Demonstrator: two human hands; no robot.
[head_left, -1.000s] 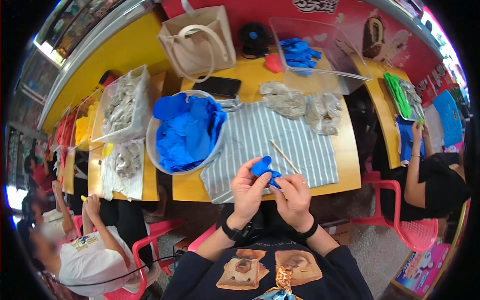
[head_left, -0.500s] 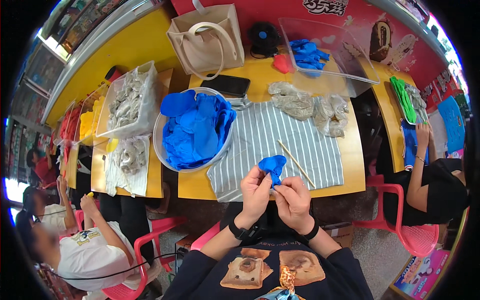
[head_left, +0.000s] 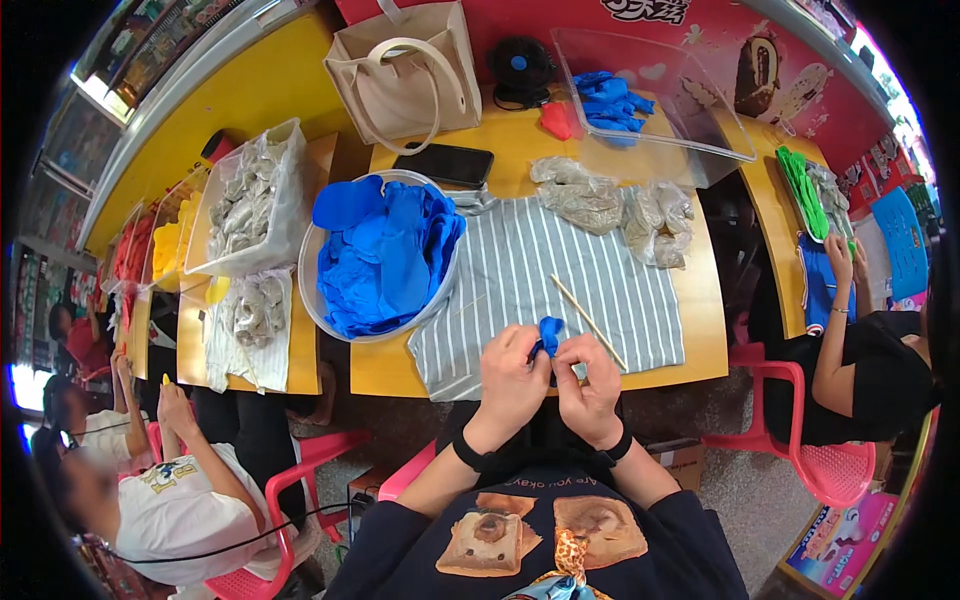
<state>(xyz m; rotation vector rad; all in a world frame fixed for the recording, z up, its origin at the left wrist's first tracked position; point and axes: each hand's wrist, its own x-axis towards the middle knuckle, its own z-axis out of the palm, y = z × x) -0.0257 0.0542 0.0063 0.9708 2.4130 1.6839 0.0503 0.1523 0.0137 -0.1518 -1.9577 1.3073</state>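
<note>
"Head view first: what are your hands doing?"

"Both are drawn in close, fingers curled. My left hand [head_left: 512,372] pinches a small blue piece [head_left: 549,333] between thumb and fingers, and my right hand [head_left: 588,382] nips it from the other side. Most of it is hidden by my fingers; what shows is thin, limp and crumpled."

"Where is it, exactly?"

"Between my fingertips, in front of me, at the near edge of the grey cloth [head_left: 520,262]."

"And the cloth?"

"Soft fabric with narrow white stripes, spread over the smooth, yellowish wooden desk [head_left: 703,335]. A slim, straight, pale stick [head_left: 588,322] lies slantwise on it, just beyond my right hand."

"What else is around?"

"To my left, a round, whitish tub [head_left: 306,292] heaped with flat, floppy blue pieces [head_left: 385,255], some with rounded ends. At the cloth's far side, two lumpy clear plastic bags [head_left: 580,200] with something greyish-brown inside. Behind them, a stiff see-through box [head_left: 650,160] with more blue pieces in it."
</note>
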